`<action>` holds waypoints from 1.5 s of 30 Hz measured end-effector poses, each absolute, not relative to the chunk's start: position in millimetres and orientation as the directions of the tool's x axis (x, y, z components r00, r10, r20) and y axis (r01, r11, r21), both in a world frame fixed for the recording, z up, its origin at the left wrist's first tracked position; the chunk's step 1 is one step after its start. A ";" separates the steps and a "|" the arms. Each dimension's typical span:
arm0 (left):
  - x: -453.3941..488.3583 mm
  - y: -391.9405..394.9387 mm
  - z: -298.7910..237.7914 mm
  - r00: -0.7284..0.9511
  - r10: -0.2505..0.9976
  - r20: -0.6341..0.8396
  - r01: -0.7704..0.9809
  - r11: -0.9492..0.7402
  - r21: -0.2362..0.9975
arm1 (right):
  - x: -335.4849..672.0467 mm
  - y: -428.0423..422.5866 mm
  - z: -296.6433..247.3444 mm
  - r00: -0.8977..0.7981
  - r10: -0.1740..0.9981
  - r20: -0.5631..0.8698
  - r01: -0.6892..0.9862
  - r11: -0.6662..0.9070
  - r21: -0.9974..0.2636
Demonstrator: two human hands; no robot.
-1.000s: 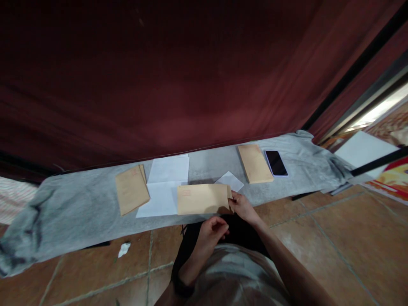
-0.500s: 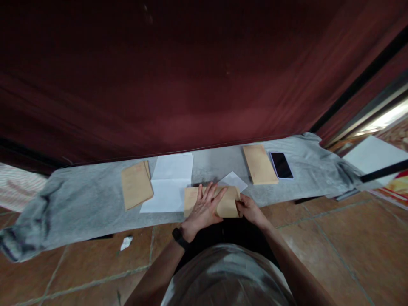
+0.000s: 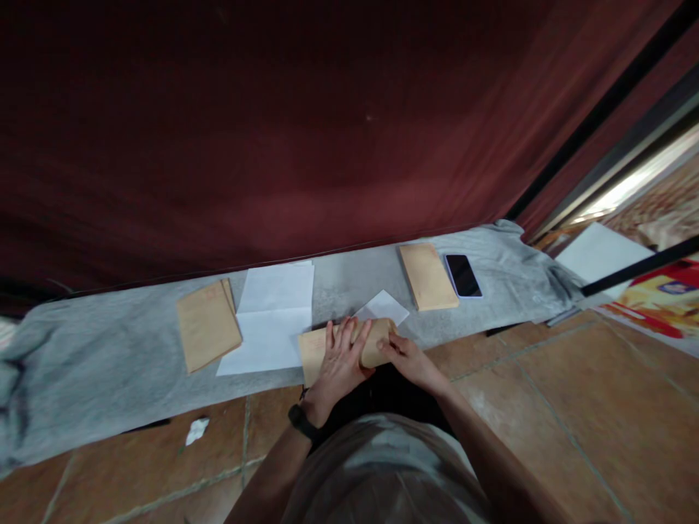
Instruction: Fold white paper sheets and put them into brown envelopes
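A brown paper envelope [image 3: 312, 353] lies at the front edge of the cloth-covered bench, close to my body. My left hand [image 3: 343, 356] rests flat on it with the fingers spread. At its right end my right hand [image 3: 403, 355] pinches the envelope, which bends upward there. Just behind the envelope lies a small white piece of paper [image 3: 385, 306], partly covered by it. To the left are white sheets [image 3: 273, 316] with a crease across them, their right edge next to the envelope.
Brown envelopes [image 3: 207, 327] lie at the left, and a stack of them [image 3: 429, 276] at the right beside a phone [image 3: 464, 276]. Grey cloth [image 3: 109, 349] covers the narrow bench. A dark red curtain [image 3: 306, 167] hangs behind it. Crumpled white paper [image 3: 196, 431] is on the tiled floor.
My right hand has drawn the envelope's right end up and leftward, so it now curls. My left hand still lies flat on it. The whole view has shifted slightly.
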State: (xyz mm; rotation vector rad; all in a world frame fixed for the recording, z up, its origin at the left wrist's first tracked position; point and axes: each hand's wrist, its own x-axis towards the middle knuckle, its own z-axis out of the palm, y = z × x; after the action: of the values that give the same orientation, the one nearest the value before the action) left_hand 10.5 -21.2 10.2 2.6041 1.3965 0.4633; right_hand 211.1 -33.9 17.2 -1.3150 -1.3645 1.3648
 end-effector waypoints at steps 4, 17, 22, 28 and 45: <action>12.5 -27.2 12.4 0.580 0.792 0.193 0.753 -0.611 0.244 | 207.5 -32.5 1.5 -0.226 0.956 -0.185 0.017 -0.186 -0.982; -5.3 -31.4 17.7 0.591 0.787 0.178 0.759 -0.617 0.206 | 223.2 -22.0 21.2 -0.335 0.908 -0.253 0.025 -0.259 -0.965; -19.2 -35.6 18.6 0.449 0.868 0.214 0.854 -0.487 0.183 | 237.7 13.3 16.4 0.026 1.000 -0.003 0.470 -0.014 -0.883; -27.7 -35.1 13.5 0.359 0.904 0.233 0.900 -0.401 0.171 | 227.1 39.8 -7.4 0.113 0.993 0.029 0.920 -0.093 -0.381; -35.8 -27.0 -11.2 0.281 0.938 0.201 0.922 -0.322 0.214 | 257.3 21.1 -13.9 0.318 0.930 0.185 0.405 0.043 -0.914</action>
State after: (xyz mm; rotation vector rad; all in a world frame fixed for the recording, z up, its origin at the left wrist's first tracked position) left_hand -35.8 -27.0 -11.2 2.4698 1.7951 0.4504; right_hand 257.3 21.1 -13.9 -1.5479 -1.2608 0.6357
